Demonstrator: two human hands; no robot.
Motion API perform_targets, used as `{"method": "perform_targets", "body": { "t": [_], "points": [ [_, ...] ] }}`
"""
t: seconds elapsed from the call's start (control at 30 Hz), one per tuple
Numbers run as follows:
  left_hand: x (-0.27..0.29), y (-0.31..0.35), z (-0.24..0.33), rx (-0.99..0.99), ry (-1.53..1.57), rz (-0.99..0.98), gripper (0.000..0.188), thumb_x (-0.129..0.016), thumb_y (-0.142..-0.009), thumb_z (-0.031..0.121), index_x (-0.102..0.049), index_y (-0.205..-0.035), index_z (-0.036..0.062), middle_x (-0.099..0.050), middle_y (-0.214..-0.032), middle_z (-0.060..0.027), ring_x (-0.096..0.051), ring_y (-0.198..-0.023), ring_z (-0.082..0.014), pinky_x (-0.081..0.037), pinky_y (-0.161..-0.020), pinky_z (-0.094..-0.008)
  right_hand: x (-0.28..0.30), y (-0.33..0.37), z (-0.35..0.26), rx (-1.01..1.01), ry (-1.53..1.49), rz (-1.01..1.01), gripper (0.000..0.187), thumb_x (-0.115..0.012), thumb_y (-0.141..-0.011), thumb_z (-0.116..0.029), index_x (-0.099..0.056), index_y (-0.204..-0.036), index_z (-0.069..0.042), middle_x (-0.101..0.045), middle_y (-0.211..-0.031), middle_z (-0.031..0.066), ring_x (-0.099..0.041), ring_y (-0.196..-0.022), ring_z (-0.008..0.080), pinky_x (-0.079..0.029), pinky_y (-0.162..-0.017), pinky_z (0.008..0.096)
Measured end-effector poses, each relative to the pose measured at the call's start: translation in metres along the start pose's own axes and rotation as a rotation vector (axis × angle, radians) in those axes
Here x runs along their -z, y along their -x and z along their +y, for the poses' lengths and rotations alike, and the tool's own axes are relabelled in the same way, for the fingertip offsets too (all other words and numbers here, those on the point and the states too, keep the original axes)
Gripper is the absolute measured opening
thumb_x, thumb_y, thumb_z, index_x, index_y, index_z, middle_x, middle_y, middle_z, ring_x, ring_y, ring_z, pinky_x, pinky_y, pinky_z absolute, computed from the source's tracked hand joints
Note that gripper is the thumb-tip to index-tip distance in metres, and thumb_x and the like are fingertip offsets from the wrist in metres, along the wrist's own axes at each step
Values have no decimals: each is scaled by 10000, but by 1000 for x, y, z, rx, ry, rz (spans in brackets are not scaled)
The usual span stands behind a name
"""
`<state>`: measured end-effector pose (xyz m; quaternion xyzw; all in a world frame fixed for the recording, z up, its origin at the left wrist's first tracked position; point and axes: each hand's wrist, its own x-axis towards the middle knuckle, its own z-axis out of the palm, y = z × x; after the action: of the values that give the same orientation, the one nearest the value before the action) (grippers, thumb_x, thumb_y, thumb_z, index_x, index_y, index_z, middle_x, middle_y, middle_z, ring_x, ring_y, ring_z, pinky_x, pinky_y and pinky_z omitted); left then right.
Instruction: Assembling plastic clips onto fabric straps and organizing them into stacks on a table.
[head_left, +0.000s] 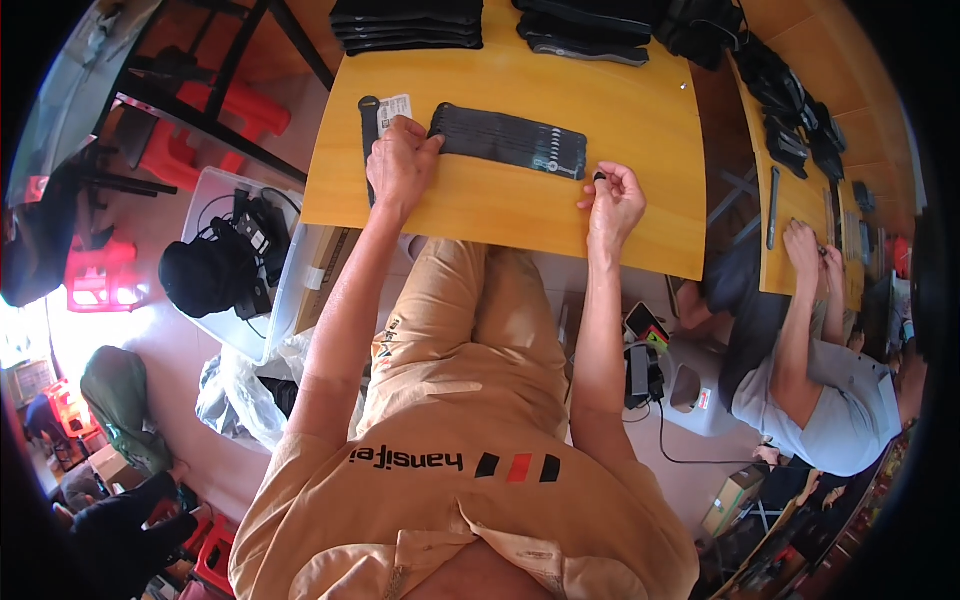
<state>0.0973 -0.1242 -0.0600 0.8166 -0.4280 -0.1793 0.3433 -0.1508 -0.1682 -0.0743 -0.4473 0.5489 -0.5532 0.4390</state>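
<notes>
A fanned row of flat black straps point(500, 137) lies on the yellow table in front of me, with pale marks near its right end. My left hand point(396, 172) is curled at the row's left end, its thumb side close against the straps. Partly behind that hand is a single upright black strap point(369, 118), round at its top, beside a white printed label point(396, 106). My right hand point(614, 205) is off the row's right end, thumb and forefinger pinched on a small black piece point(599, 177). What the left fingers grip, if anything, is hidden.
Stacks of folded black goods point(405, 25) line the table's point(640, 230) far edge. At left stands a clear plastic bin point(215, 195) with black cables and adapters. A co-worker in a grey shirt point(830, 400) handles something at the table to the right. Red stools point(100, 275) are at far left.
</notes>
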Motion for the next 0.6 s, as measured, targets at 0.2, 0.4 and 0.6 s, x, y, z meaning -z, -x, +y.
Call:
{"method": "perform_targets", "body": {
  "t": [0.2, 0.4, 0.6],
  "points": [
    [14, 6, 0, -83, 173, 50, 267, -643, -791, 190, -572, -966, 2, -635, -828, -162, -619, -792, -346, -476, -724, -403, 9, 3, 12, 156, 0, 40, 159, -522, -808, 87, -600, -924, 10, -576, -854, 59, -571, -643, 100, -502, -480, 221],
    [24, 39, 12, -487, -22, -40, 471, -586, -843, 194, -468, -1247, -15, -531, -1189, -193, -516, -1109, -325, -406, -929, -420, 9, 23, -8, 615, 638, -27, 250, -550, -769, 68, -610, -999, -7, -577, -981, 109, -570, -859, 254, -486, -716, 342],
    [3, 46, -10, -699, -456, -129, 688, -479, -884, 445, -285, -1394, 24, -259, -1467, -121, -229, -1364, -260, -166, -1091, -503, 2, 32, -4, 782, 986, -194, 282, -589, -772, -24, -608, -1050, 15, -560, -1078, 99, -502, -1027, 284, -414, -860, 396]
  ]
}}
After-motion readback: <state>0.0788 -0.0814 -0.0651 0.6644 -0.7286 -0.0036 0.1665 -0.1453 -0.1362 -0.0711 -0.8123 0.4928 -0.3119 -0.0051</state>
